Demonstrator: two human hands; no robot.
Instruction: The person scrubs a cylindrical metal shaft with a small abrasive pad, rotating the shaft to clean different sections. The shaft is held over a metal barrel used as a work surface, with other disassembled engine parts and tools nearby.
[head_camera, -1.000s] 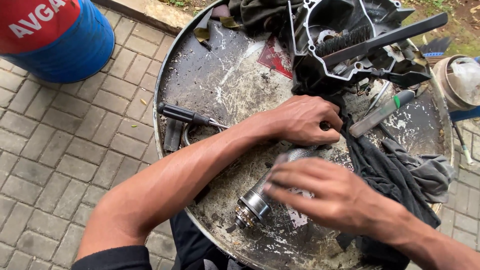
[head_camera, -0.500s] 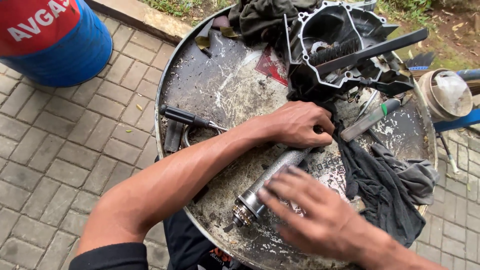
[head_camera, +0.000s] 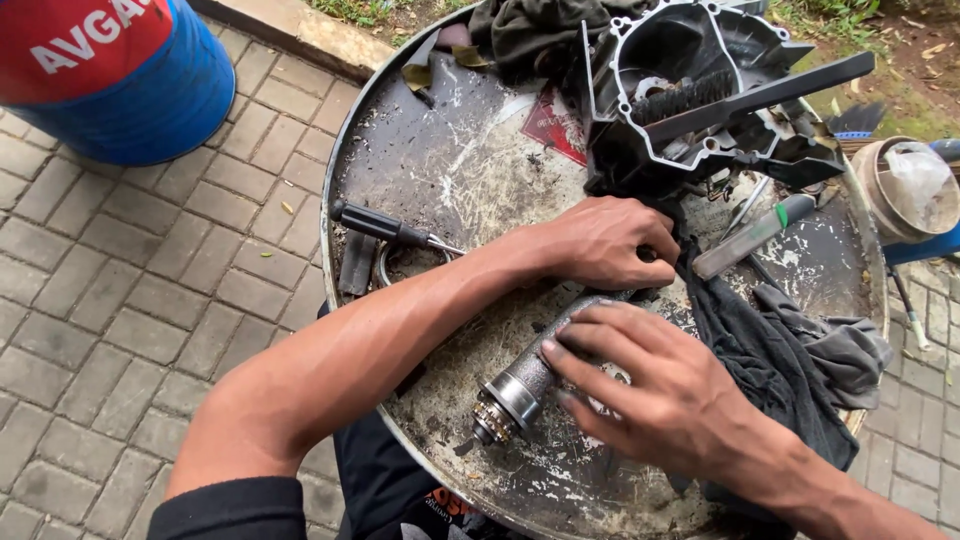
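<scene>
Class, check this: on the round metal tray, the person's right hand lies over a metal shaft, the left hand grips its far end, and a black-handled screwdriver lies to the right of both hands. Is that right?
Not quite. The head view shows the black-handled screwdriver to the left of both hands, near the round metal tray's left rim. The rest holds: the right hand lies over the metal shaft, and the left hand grips its far end.

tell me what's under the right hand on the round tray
Under the right hand lies a grey metal shaft, its bearing end sticking out. The palm hides its other end.
</scene>
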